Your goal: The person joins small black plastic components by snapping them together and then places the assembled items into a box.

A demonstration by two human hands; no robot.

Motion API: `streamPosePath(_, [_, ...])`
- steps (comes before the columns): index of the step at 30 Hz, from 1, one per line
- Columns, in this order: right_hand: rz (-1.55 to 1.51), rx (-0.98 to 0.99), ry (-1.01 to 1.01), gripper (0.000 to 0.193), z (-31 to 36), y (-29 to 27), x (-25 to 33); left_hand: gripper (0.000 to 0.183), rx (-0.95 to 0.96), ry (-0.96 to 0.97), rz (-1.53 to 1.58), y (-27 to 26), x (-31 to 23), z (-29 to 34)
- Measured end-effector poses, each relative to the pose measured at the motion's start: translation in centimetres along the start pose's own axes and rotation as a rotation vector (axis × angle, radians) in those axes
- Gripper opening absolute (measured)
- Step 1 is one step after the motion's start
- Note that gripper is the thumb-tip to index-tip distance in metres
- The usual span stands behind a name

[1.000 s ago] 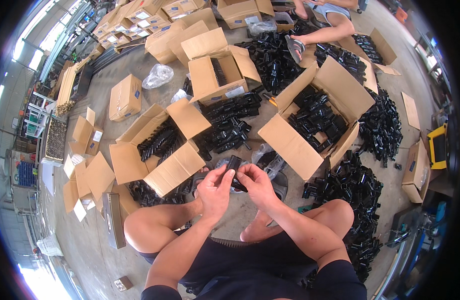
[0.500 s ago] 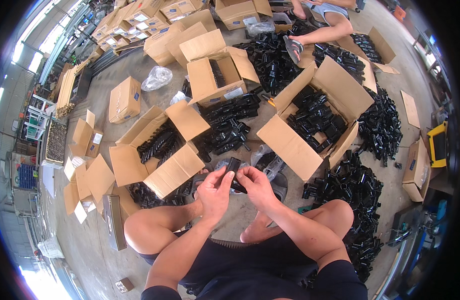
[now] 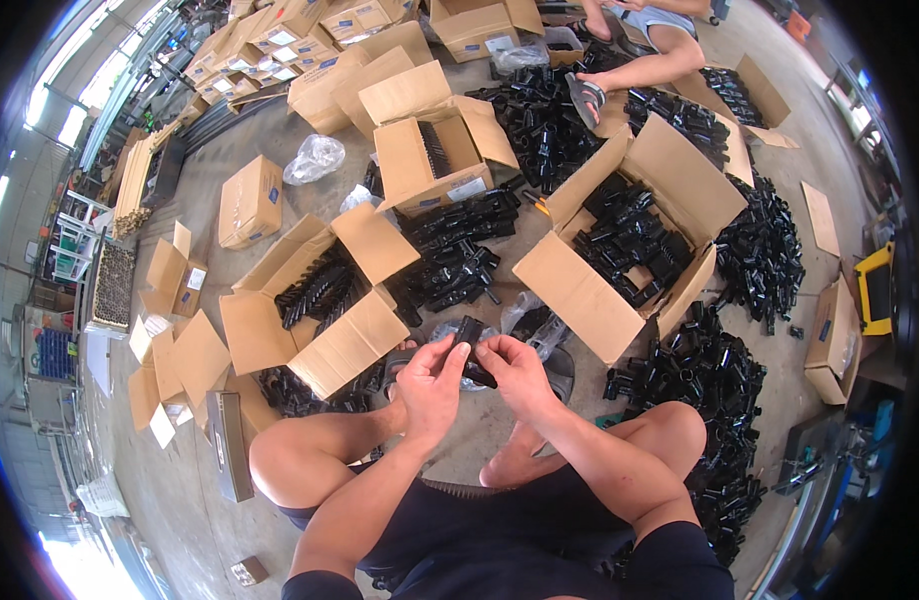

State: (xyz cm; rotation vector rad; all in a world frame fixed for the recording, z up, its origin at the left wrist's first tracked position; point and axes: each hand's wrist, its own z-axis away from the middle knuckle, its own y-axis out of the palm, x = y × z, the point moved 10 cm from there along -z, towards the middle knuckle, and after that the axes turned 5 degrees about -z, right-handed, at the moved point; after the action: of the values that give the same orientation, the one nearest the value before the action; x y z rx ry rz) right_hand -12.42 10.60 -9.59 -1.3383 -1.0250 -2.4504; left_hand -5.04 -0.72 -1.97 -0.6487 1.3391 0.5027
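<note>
Between my two hands, above the floor by my feet, is a black plastic part (image 3: 469,330), short and tube-like at its upper end. My left hand (image 3: 427,385) pinches it from the left with thumb and fingers. From the other side my right hand (image 3: 518,372) grips it, thumb close to the left thumb. My fingers cover much of its lower end. Beyond my left hand stands an open carton (image 3: 345,345) with black parts stacked in it. Another open carton (image 3: 590,300), to the right, holds a jumble of similar black parts (image 3: 630,235).
Loose black parts lie in a heap (image 3: 705,390) beside my right knee and in another pile (image 3: 455,250) between the cartons. Farther off are a half-filled carton (image 3: 450,185), a closed carton (image 3: 250,200) and clear plastic bags (image 3: 315,158). Another person's leg (image 3: 650,68) extends over the far pile.
Almost nothing differs. Both hands keep hold of the black part in nearly the same place, with only a slight shift of it.
</note>
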Motion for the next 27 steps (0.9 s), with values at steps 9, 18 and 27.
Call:
streamPosePath(9, [0.821,0.429,-0.659,0.058,4.7,6.5,10.2,0.024,-0.087,-0.43,0.243,-2.0,3.3,-1.2])
streamPosePath(18, [0.815,0.455,-0.615,0.048,4.7,5.5,10.7,0.026,0.259,-0.564,0.044,0.1,3.1,-0.3])
streamPosePath(27, [0.566,0.168,-0.457,0.032,2.5,1.3,12.2,0.041,0.508,-0.182,0.141,3.2,-2.8,-0.1])
